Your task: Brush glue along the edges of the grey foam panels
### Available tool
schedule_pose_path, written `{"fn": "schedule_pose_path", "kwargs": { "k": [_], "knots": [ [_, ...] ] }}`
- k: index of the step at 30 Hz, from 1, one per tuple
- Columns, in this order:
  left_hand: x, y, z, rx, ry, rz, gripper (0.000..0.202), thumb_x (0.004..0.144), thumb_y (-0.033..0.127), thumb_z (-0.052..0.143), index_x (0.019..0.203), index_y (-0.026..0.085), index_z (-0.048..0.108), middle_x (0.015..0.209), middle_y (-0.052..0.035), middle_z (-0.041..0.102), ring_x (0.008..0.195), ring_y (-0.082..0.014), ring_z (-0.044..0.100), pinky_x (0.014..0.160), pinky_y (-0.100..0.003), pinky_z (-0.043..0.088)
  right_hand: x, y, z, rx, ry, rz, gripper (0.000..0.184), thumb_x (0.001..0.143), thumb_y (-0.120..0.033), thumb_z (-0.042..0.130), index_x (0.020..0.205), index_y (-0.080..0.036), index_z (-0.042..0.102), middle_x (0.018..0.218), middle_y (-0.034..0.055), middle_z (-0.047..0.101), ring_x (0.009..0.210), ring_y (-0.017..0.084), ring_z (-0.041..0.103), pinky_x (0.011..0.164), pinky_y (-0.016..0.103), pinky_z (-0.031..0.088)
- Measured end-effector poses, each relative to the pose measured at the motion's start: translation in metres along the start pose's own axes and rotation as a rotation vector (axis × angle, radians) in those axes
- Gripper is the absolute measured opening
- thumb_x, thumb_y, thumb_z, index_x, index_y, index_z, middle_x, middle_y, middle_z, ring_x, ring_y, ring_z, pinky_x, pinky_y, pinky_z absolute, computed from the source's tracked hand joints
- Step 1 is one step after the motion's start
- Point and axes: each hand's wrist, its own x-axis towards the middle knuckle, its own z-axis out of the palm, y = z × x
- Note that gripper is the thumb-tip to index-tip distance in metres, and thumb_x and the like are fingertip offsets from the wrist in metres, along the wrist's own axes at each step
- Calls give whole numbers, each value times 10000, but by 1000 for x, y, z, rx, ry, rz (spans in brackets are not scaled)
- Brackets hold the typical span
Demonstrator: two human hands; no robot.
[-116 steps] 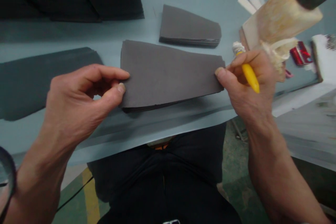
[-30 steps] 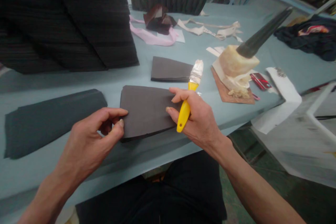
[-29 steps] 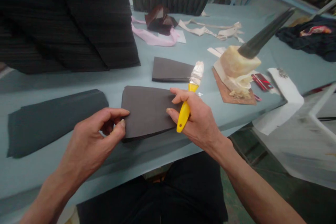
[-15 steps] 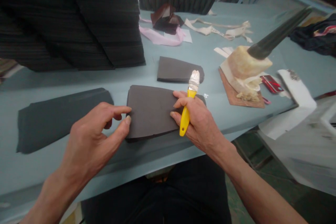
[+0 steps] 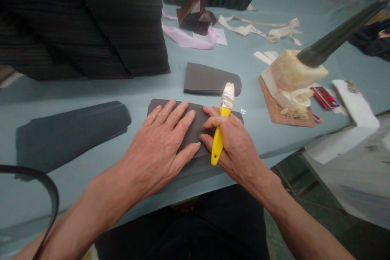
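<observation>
a stack of dark grey sheets (image 5: pixel 195 128) lies on the pale blue table (image 5: pixel 252 69), its long axis running left to right, with a curved near edge. the left hand (image 5: pixel 155 146) is open and pressed flat on the stack's left half, its fingers (image 5: pixel 179 109) spread and pointing far and to the right. the right hand (image 5: pixel 234 150) is curled closed around the yellow handle of a glue brush (image 5: pixel 219 138), which stands almost upright, the white-coated bristles (image 5: pixel 228 95) up and toward the far side. its curled fingers lie over the stack's right part, just beside the left thumb, and the stack's right corner shows past them.

farther off sits a smaller dark grey stack (image 5: pixel 210 79). to the left lies a long dark piece (image 5: pixel 67 136), with a tall black pile (image 5: pixel 82 20) beyond it. on the right, a pale lump (image 5: pixel 292 71) with a dark handle (image 5: pixel 338 34) rests on a brown board (image 5: pixel 283 113).
</observation>
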Motion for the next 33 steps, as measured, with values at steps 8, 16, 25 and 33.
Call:
{"fn": "schedule_pose_path", "kwargs": {
  "k": [8,16,25,33],
  "knots": [
    [-12,-5,4,3,67,-130,790,1041,633,593,1692,208,449,1834,-208,395,1706,-480,360,1378,-698,331,-2,-4,0,-64,-4,36,159,1056,-260,658,1199,-295,598,1567,153,741,1437,345,707,1188,596,549],
    [-8,-2,7,9,129,-136,680,1058,583,536,1619,201,502,1740,-238,505,1611,-519,482,1324,-769,347,-2,0,2,-91,-5,35,172,1056,-274,652,1218,-292,595,1566,119,748,1340,321,735,1173,550,528],
    [-2,-4,5,73,27,-182,790,1077,651,492,1686,148,529,1803,-249,431,1666,-547,389,1321,-818,297,-1,7,9,-86,34,16,172,1062,-308,648,1226,-258,637,1545,141,757,1316,337,734,1164,565,535],
    [7,-1,-4,140,-57,-159,791,1115,616,439,1721,109,484,1835,-237,385,1703,-538,323,1356,-815,242,3,8,9,-94,9,38,202,1043,-286,689,1239,-244,662,1556,138,750,1325,341,727,1188,560,524]
  ]
}}
